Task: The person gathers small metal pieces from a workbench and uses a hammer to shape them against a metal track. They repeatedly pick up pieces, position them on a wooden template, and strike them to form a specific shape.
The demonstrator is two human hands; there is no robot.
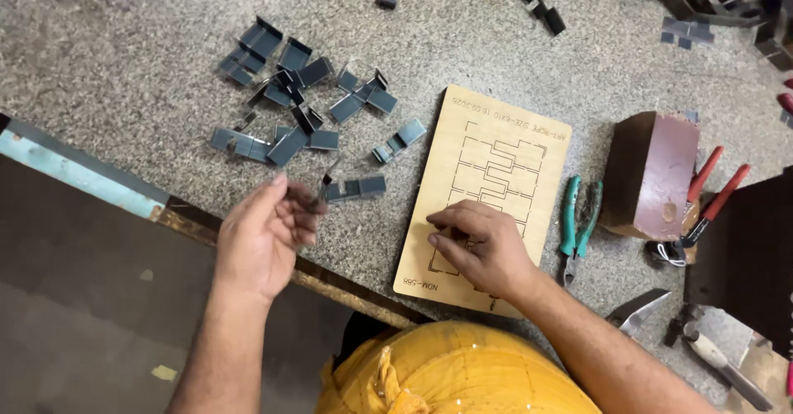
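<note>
My left hand (263, 236) pinches a small bent metal strip (322, 189) between fingertips, just below the heap of metal pieces (301, 104) on the stone table (124, 50). My right hand (479, 249) rests on the wooden board (504, 174), fingers curled against its cut slots; what they grip, I cannot tell. Green pliers (578, 224) lie beside the board.

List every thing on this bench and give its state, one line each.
left hand: fingers pinched on a small bent metal piece
right hand: fingertips pressed on the board
wooden die board: flat, slots cut
loose metal pieces: scattered
green-handled pliers: lying shut
brown block: standing upright
red-handled pliers: lying beside the block
</note>
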